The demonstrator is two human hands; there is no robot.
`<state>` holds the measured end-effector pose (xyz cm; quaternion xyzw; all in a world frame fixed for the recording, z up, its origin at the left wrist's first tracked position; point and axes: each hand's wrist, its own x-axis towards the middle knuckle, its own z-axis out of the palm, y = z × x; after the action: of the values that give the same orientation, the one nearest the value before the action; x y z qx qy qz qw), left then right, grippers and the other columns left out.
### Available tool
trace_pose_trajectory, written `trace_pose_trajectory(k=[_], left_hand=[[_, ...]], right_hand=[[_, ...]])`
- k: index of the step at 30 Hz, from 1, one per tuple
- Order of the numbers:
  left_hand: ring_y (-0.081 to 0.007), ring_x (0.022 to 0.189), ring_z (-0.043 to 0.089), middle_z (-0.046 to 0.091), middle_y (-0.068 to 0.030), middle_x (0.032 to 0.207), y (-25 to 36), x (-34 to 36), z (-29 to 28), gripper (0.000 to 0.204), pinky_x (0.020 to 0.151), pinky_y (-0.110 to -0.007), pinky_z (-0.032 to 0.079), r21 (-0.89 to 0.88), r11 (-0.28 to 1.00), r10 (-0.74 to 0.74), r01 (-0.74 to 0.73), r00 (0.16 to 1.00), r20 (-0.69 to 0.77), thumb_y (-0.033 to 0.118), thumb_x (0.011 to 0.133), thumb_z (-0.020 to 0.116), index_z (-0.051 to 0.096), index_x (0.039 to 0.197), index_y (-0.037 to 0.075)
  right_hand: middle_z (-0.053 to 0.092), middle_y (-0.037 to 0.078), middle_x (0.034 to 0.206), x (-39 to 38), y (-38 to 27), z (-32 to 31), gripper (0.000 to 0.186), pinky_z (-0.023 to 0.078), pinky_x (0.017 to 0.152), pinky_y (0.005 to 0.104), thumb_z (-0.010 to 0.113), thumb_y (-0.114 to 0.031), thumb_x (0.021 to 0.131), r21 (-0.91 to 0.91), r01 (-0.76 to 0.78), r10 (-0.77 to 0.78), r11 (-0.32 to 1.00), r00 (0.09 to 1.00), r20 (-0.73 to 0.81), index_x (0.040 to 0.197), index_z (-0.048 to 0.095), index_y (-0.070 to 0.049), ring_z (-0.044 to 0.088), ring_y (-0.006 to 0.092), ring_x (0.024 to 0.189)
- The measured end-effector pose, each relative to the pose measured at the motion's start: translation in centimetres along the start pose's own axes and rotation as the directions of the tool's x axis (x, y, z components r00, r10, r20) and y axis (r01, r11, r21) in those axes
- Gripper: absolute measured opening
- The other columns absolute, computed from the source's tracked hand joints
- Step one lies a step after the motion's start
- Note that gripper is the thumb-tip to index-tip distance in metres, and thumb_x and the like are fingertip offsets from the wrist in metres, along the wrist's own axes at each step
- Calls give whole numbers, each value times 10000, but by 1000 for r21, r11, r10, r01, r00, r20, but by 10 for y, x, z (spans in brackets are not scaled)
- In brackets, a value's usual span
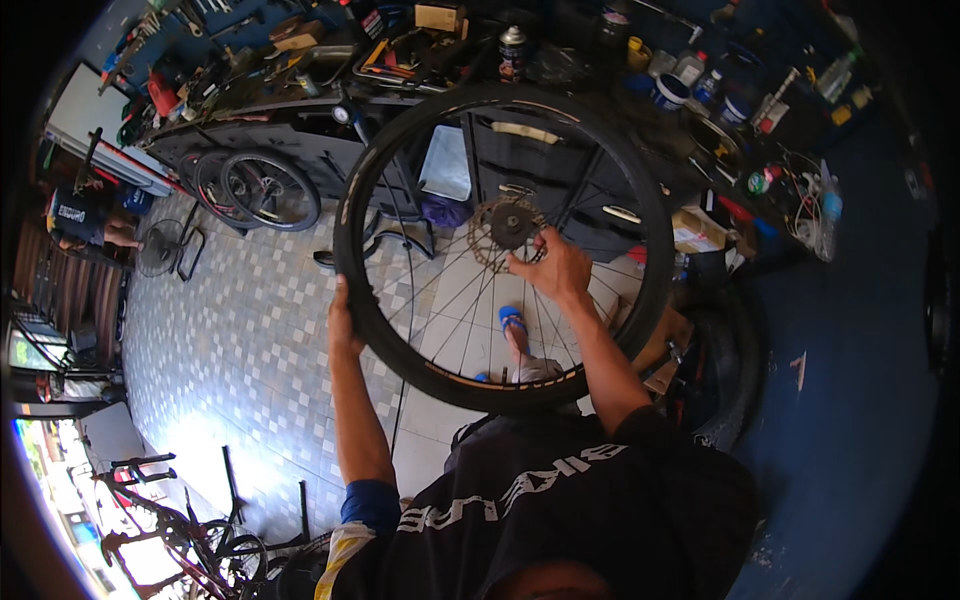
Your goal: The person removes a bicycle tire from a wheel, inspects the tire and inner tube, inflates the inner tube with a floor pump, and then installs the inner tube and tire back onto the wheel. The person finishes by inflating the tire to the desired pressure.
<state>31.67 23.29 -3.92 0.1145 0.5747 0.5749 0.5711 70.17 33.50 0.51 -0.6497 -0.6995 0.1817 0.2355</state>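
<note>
Holding a bicycle wheel upright in front of the chest, the person steadies it with both hands above a tiled floor. The left hand is wrapped around the black tyre at the wheel's lower left edge, fingers closed on the rubber. The right hand reaches through to the middle of the wheel, its fingers pinched on the toothed disc at the hub, with the thin spokes fanning out around it. Through the spokes a foot in a blue sandal shows on the floor below. Behind the wheel stands a dark workbench, its top crowded with tools, a spray can and tubs along the far edge. Two more wheels lean against the bench's left end, near a small fan on the floor. Another bicycle stands at the lower left corner of the floor, in bright light.
</note>
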Motion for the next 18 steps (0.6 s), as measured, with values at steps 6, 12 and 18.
trace_pose_trajectory(k=[6, 12, 18], left_hand=[[-249, 1047, 642, 668, -109, 1094, -115, -62, 51, 597, 962, -446, 523, -206, 977, -7, 49, 980, 197, 506, 950, 746, 606, 1213, -11], [-373, 1205, 600, 613, -154, 1226, -167, -117, 114, 611, 1041, -663, 476, -205, 944, -210, 259, 950, 232, 421, 925, 801, 505, 1277, 18], [-354, 1134, 635, 639, -160, 1163, -173, -123, 144, 465, 972, -624, 525, -185, 954, -214, 235, 968, 130, 277, 912, 811, 559, 1211, 26]], right_hand=[[747, 102, 835, 11, 22, -23, 592, 556, 748, 456, 863, -551, 692, 35, -168, 170, 985, 983, -64, 990, 675, -75, 752, 332, 831], [780, 122, 936, 32, 40, -31, 607, 559, 833, 466, 837, -568, 713, -27, -189, 188, 982, 981, -43, 1068, 698, -97, 756, 347, 942], [767, 114, 907, 46, 70, -21, 687, 561, 777, 426, 834, -632, 717, -1, -85, 85, 996, 996, -37, 1084, 694, -68, 753, 326, 911]])
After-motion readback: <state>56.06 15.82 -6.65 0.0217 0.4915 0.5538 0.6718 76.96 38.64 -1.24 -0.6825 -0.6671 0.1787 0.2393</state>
